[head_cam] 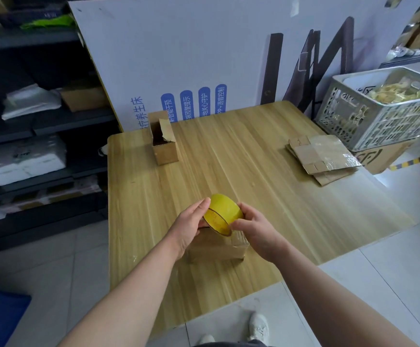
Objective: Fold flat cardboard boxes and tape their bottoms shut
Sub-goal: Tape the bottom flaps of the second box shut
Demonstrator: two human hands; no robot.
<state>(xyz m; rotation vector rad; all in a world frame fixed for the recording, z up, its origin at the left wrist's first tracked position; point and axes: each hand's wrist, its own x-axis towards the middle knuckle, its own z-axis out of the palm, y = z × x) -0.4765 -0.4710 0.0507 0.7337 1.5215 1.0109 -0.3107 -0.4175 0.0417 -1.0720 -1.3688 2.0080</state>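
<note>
**A:** What lies round the work, and what blocks the view?

**B:** On the wooden table [266, 156], a small open box [165, 146] stands at eleven o'clock from the hands. A stack of flat cardboard [325, 159] lies at two o'clock. Behind the table leans a big white printed panel [178, 53], with dark shelves [41, 126] at nine o'clock. Both hands and the tape roll [225, 212] hide the top of the near box [216, 249].

**A:** The containers?

**B:** A white plastic crate [369, 118], further out at two o'clock, holds pale yellow crumpled scraps. The open box looks dark inside, and I cannot tell what it holds.

**A:** And the grip?

**B:** The right hand [257, 231] curls round the yellow roll, thumb on its rim. The left hand [191, 225] lies with straight fingers against the roll's other side. The roll is tilted just above the near box, at the table's six o'clock edge.
</note>
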